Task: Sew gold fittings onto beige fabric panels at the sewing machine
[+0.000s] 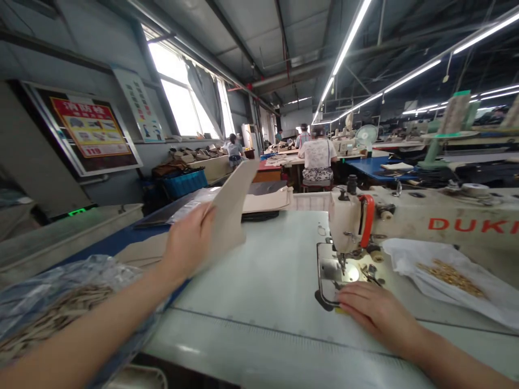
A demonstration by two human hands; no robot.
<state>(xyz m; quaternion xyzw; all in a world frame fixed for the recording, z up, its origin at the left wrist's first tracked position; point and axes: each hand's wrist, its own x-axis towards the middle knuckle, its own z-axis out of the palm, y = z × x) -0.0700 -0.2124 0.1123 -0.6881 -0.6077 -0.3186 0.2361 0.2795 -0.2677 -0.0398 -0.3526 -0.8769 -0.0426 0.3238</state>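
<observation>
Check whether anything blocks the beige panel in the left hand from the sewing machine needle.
Nothing visible does: the beige panel in the left hand has only the white table top between it and the needle. The right hand rests near the needle's front, off that line.

The left hand (188, 243) grips a stiff beige fabric panel (231, 208), tilted up above the pale sewing surface (251, 292). The right hand (375, 313) lies open on that surface, its fingers just beside the metal plate (328, 270) of an industrial sewing machine (346, 221) — a lit needle area sits right there. Nearby, a white sheet (405, 259) holds small brass-coloured pieces (452, 278).
</observation>
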